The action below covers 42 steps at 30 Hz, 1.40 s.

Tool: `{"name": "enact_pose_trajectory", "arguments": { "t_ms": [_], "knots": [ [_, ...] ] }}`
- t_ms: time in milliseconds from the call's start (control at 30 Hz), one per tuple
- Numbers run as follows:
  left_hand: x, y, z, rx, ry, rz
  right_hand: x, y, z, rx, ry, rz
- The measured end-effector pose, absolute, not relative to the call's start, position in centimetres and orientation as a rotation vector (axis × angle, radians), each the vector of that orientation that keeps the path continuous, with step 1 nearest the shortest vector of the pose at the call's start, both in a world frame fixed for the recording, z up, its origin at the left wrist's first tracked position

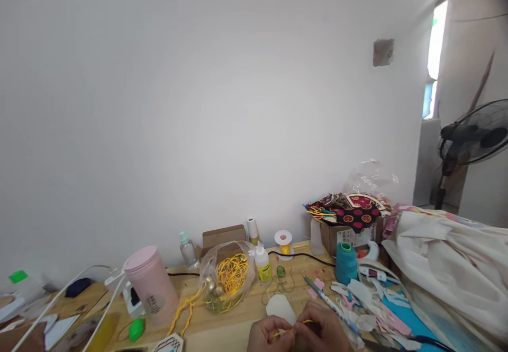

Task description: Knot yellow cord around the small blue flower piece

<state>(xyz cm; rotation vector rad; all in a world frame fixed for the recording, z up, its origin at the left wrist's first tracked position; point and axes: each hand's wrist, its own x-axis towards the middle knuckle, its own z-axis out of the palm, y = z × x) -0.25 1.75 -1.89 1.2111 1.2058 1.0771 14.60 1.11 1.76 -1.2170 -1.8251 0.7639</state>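
Note:
At the bottom edge of the head view, my left hand (270,335) and my right hand (320,328) are close together, fingers pinched. Between them runs a short piece of yellow cord (282,333), which both hands grip. Just behind the hands lies a white scalloped piece (280,307), partly covered by them. A patterned pen (327,300) slants past my right hand. Further back, a clear plastic bag (206,275) holds a tangle of yellow cord (233,273) and some gold-coloured bells. Green thread (281,272) lies near a glue bottle (262,264).
A pink tumbler (152,286) stands left on the wooden table (226,336). A teal thread cone (346,263), fabric scraps (369,301) and scissors (431,341) crowd the right. Behind are a spool of yellow cord (284,246) and a cardboard box (329,238) of patterned fabric pieces.

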Motion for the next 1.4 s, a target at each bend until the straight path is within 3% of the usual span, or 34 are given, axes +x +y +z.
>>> {"name": "enact_pose_trajectory", "arguments": {
  "t_ms": [400,600,867,1100,1400],
  "knots": [
    [0.5,0.7,0.5,1.265,1.145,1.047,14.4,0.8,1.6,-1.19,-1.87,0.703],
    [0.8,0.7,0.0,1.251,1.097,1.123,16.0,2.3,1.4,-1.289,-1.572,0.635],
    [-0.1,0.9,0.6,1.212,1.204,1.261,15.0,1.5,1.5,-1.052,-1.594,0.912],
    [-2.2,0.2,2.6,1.67,1.506,1.331,15.1,1.3,2.0,-1.045,-1.539,1.115],
    [-0.5,0.1,1.6,2.296,1.192,0.985,14.8,0.7,2.1,-0.951,-1.633,1.143]
  ]
}}
